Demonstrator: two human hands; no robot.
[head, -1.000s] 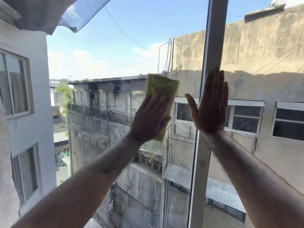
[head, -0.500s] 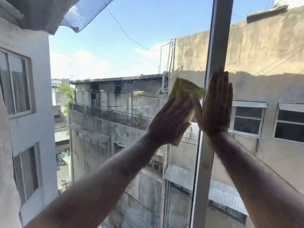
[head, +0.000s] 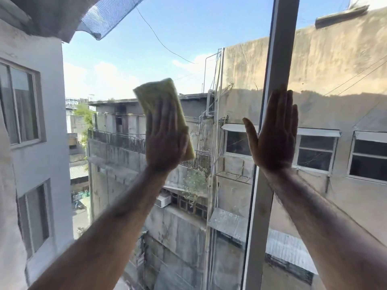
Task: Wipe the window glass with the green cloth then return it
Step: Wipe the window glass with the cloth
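A folded yellow-green cloth [head: 160, 96] lies flat against the window glass [head: 125, 65] near the middle of the left pane. My left hand [head: 165, 141] presses it to the glass, palm forward, fingers spread over its lower half; the cloth's top sticks out above my fingertips. My right hand [head: 275, 135] rests flat and open on the grey vertical window frame [head: 282, 49], fingers pointing up, thumb out to the left, holding nothing.
The frame bar runs from top to bottom right of centre, with a second pane [head: 345, 80] to its right. Through the glass are concrete buildings, a railing, cables and sky. A mesh awning [head: 109, 15] hangs at top left outside.
My left hand has swept the cloth leftward and a little upward, away from the frame bar it had reached half a second ago. My right hand stays on the frame.
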